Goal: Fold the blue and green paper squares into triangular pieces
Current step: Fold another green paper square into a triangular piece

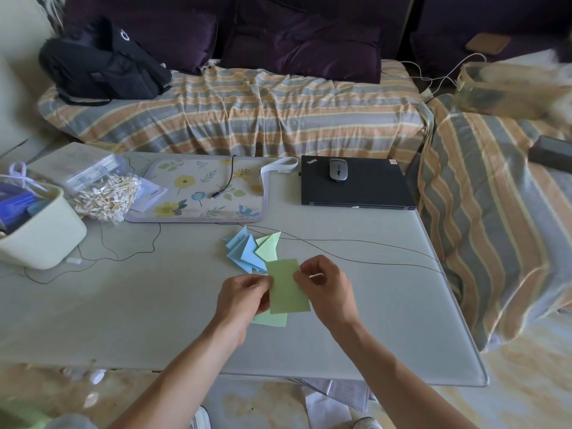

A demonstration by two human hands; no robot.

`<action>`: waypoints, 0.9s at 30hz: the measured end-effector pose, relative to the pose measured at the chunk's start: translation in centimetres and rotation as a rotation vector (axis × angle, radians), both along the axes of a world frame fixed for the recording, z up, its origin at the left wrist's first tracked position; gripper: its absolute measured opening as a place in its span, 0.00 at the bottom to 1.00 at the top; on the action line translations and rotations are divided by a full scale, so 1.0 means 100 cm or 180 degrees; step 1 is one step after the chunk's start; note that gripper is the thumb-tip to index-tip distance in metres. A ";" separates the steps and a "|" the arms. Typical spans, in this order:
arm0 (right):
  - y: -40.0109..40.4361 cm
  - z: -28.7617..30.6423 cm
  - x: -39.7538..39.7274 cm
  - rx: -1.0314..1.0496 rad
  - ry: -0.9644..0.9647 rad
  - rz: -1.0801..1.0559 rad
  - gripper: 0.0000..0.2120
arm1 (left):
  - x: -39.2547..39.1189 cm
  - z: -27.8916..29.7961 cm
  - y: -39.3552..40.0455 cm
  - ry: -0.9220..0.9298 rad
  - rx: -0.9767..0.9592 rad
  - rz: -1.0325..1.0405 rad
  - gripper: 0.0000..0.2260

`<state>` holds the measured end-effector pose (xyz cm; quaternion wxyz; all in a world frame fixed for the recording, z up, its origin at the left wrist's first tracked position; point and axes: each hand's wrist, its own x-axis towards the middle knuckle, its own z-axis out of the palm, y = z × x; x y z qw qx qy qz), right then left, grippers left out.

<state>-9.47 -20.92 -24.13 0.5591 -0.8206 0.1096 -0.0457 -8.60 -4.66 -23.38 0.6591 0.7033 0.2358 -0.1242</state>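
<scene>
A person sits at a pale grey surface (pixel 123 305), seen from a camera worn on the head, with both forearms reaching forward.

The left hand (pixel 244 294) and the right hand (pixel 325 286) each pinch one side edge of a green paper (pixel 288 289), lifted just above the surface near its middle. The paper looks like an upright rectangle, so it seems to be folded in half once and not yet a triangle. Under it lies a paler green sheet (pixel 272 319), flat and apparently unfolded; whether it is one sheet or several cannot be told.

Just beyond the hands is a loose pile of finished pieces: several blue triangles (pixel 243 252) overlapping one another, with a couple of green triangles (pixel 267 246) touching them on the right. Judging by this, the blue paper appears done and the green is partly done, with the held sheet and the one below still to fold.

At the left edge stands a cream tub (pixel 46 236) holding dark blue packets and what may be a tied ribbon; its other contents are hidden. Beside it, a clear bag of cotton swabs (pixel 105 196) rests against a clear plastic box (pixel 80 165) whose contents are unclear. Farther back lie a floral mat (pixel 201 193) and a closed black laptop (pixel 356 184) with a grey mouse (pixel 338 170) on top.
</scene>
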 end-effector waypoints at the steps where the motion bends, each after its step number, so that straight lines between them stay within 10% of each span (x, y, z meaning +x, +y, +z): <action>1: 0.001 0.001 -0.001 -0.0114 -0.0147 0.0006 0.06 | 0.000 0.000 0.000 -0.0037 0.0008 0.0040 0.03; 17: 0.010 -0.013 -0.011 -0.1066 -0.1055 0.0570 0.06 | -0.003 0.010 -0.001 -0.0553 0.0517 -0.0521 0.17; 27: 0.011 -0.004 -0.013 -0.0932 -0.1065 0.0783 0.07 | -0.001 0.015 0.008 -0.0768 0.1466 -0.0922 0.03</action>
